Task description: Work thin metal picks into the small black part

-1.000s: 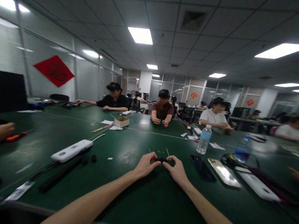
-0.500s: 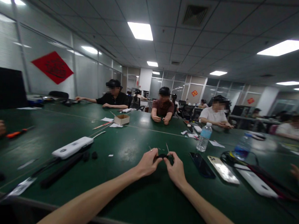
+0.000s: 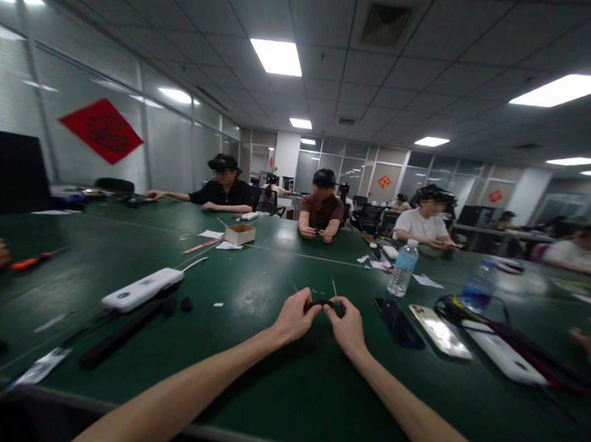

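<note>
Just above the green table (image 3: 271,396), both my hands are closed on one small black piece (image 3: 321,303), whose kind I cannot make out. My left hand (image 3: 296,316) grips its left end with thumb and fingers. The other end is pinched in my right hand (image 3: 346,324), with the two thumbs near each other. A thin pale stick (image 3: 334,287) rises upright beside my right fingers, and a second thin tip shows behind my left hand. My fingers hide most of the piece.
Right of my hands lie a dark phone (image 3: 398,323), a pale phone (image 3: 441,332) and a water bottle (image 3: 403,268). A white power bank (image 3: 143,289) and a long black bar (image 3: 122,335) lie left. Beyond are a small open box (image 3: 239,234) and seated people.
The thin stick by my right hand has swung from leaning left to nearly upright. My fingers have shifted slightly on the black piece, and both hands stay in the same place.
</note>
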A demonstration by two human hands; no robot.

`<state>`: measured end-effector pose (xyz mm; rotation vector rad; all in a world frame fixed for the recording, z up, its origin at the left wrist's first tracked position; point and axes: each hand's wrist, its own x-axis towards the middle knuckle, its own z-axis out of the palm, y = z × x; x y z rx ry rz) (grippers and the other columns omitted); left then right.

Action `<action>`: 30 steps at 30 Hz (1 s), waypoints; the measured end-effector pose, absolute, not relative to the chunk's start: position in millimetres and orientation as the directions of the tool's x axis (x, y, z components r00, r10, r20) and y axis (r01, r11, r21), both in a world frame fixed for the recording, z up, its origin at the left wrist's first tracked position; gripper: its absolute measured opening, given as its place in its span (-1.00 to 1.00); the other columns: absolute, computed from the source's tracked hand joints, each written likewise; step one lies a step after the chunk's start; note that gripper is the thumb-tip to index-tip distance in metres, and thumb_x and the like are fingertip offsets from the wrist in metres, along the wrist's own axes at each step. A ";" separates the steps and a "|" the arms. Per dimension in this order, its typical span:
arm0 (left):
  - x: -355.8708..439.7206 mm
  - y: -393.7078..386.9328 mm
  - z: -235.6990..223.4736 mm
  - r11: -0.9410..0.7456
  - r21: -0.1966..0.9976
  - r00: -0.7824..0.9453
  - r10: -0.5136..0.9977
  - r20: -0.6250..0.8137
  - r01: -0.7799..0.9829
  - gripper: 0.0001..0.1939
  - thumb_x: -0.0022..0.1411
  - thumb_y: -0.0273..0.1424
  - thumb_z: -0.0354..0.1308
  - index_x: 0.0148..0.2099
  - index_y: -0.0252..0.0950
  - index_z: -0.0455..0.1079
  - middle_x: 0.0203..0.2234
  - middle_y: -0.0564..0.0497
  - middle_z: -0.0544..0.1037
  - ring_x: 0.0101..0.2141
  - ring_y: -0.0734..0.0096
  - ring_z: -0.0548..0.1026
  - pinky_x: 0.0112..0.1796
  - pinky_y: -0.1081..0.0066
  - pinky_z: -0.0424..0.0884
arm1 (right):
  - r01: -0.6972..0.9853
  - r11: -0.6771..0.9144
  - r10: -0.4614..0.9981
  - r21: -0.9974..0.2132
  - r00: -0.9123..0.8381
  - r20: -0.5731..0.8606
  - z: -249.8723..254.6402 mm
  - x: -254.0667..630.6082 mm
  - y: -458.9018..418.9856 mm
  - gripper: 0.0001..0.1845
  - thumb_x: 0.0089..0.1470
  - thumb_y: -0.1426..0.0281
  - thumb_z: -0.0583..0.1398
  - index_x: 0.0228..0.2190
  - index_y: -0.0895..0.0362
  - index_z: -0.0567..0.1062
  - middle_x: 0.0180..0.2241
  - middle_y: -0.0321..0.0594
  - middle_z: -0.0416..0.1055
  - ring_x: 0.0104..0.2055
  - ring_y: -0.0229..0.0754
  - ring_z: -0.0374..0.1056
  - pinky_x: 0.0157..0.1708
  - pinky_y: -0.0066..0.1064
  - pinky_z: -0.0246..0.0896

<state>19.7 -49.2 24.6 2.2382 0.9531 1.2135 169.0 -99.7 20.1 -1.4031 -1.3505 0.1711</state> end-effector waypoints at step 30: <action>15.5 -21.8 -1.1 -0.457 0.858 0.484 0.820 0.306 0.233 -0.74 0.02 -0.18 0.07 -0.43 -0.30 0.23 -0.58 0.13 0.37 -0.51 0.50 0.28 -0.49 0.52 0.12 | 0.219 0.047 0.993 -0.975 0.096 0.070 -1.0 190.1 -78.3 -0.60 -0.11 0.10 0.22 -0.35 0.17 0.39 -0.80 -0.53 0.02 -0.81 -0.43 -0.09 -0.89 -0.62 -0.22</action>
